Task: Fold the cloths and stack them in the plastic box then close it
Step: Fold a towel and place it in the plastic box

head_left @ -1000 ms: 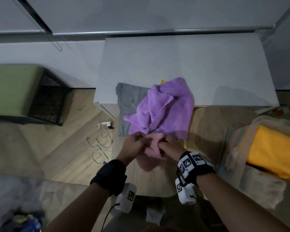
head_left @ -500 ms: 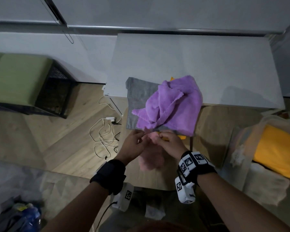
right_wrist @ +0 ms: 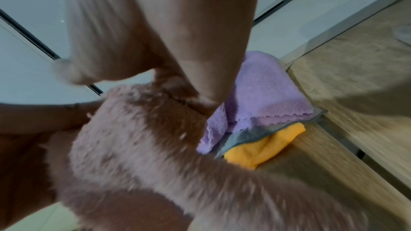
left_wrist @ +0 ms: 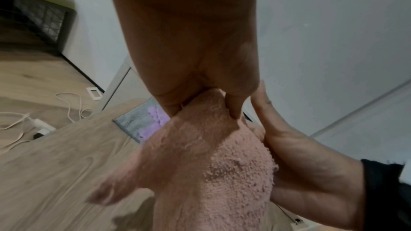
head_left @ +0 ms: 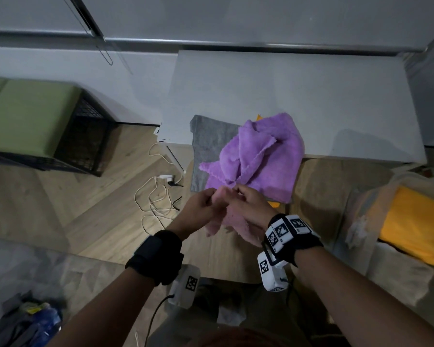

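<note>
- At far left, a black mesh crate (head_left: 83, 144) with a green cushion (head_left: 25, 116) on top stands on the wood floor.
- White cables (head_left: 156, 196) and a plug lie on the floor between the crate and the desk.
- The left hand (head_left: 201, 209) is raised over the wooden desk (head_left: 326, 196), thumb and fingertips pinching the upper edge of a pink cloth (head_left: 232, 221); the left wrist view shows the fingers (left_wrist: 233, 104) curled onto the fluffy fabric.
- The pink cloth hangs bunched below both hands, off the desk surface, just in front of the pile of other cloths.
- The right hand (head_left: 248, 204) sits right beside the left one, touching it, and pinches the same top edge of the pink cloth.
- Behind the hands, a crumpled purple cloth (head_left: 261, 156) lies on a flat grey cloth (head_left: 208, 141), with an orange cloth (right_wrist: 266, 145) peeking out beneath them at the near right corner.
- That pile straddles the wooden desk and a white table top (head_left: 298, 96) behind it.
- At far right, the clear plastic box (head_left: 361, 214) is open, with a folded yellow cloth (head_left: 416, 221) inside.
</note>
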The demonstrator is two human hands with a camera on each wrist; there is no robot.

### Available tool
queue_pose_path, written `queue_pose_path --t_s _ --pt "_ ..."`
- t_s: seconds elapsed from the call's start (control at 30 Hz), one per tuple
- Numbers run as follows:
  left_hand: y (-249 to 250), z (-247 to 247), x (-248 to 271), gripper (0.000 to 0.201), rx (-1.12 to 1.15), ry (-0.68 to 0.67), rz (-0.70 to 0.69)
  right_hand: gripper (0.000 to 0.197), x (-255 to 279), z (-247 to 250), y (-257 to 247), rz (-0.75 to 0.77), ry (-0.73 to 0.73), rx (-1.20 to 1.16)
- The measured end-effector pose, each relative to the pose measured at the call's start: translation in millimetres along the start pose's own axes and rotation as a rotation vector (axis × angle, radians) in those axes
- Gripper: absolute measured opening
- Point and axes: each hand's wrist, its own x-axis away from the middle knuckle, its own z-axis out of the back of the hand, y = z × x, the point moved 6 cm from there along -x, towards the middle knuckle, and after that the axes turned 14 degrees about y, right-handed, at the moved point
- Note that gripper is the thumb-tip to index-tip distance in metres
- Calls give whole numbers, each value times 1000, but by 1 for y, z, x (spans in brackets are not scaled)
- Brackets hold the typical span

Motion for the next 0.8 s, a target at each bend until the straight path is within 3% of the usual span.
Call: queue_pose_path --t_s 0.1,0.2,0.23,0.3,0.33,0.4,0.5,0.53,0.6,0.67,0.73,0.8 --pt "1 7 5 19 110 106 -12 37 -1 -3 16 24 -210 225" --pt "-3 18 8 20 48 232 -75 70 -2 -2 41 7 -340 538" --pt "-7 23 9 21 9 282 -71 71 -1 1 49 -3 -373 654" --pt "-15 33 11 20 -61 349 -49 46 2 11 58 -76 -403 732" --pt "-18 36 13 19 -93 344 -36 40 4 14 62 -96 -413 714" --pt "-25 37 19 14 -76 242 25 48 12 20 61 -152 -462 677" --pt "-51 33 31 20 80 49 233 25 29 19 66 -388 -606 474" --pt "-62 34 32 22 62 51 266 23 27 20 69 -360 -580 489" --pt "-82 39 27 31 -86 119 248 26 12 27 77 -185 -389 681" --pt "-97 36 21 38 -257 153 201 16 1 31 92 -52 -194 819" --pt "-101 30 16 24 -324 198 159 5 -2 34 101 -42 -47 786" --pt "-103 24 10 13 -353 247 132 9 -2 36 108 -58 57 711"
